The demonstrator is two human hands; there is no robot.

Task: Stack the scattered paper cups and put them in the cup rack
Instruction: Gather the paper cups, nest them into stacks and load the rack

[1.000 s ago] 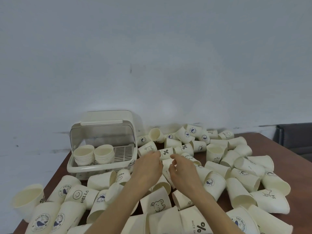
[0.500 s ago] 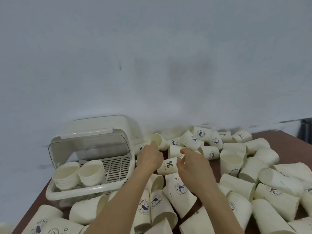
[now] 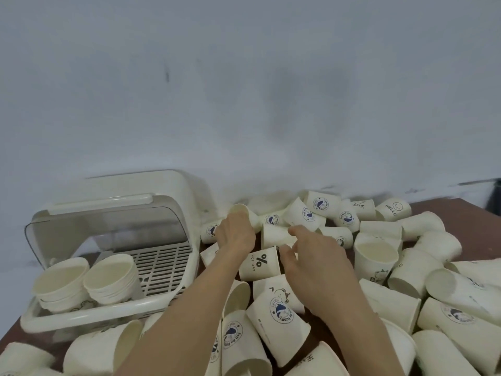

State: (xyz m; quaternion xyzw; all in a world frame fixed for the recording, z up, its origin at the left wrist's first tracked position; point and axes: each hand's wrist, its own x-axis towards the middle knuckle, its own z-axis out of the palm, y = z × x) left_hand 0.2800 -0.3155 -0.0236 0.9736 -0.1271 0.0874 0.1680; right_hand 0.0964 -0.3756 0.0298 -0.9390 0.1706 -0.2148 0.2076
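The cup rack (image 3: 113, 267) sits at the left end of the worktop (image 3: 466, 221), its lid tipped up toward the wall (image 3: 244, 90) behind. Two stacks of cups (image 3: 86, 283) stand side by side in the rack's front left part. Right of the rack, loose cups (image 3: 379, 267) lie heaped across the worktop, from the wall to the near edge. More loose cups lie in front of the rack. A cup marked with a percent sign (image 3: 259, 263) lies on its side near the middle of the heap, just right of the rack, between the left hand (image 3: 237, 236) and the right hand (image 3: 317, 256).

A brown wooden table (image 3: 466, 223) stands against a pale grey wall (image 3: 244, 90) bearing dark smudges.
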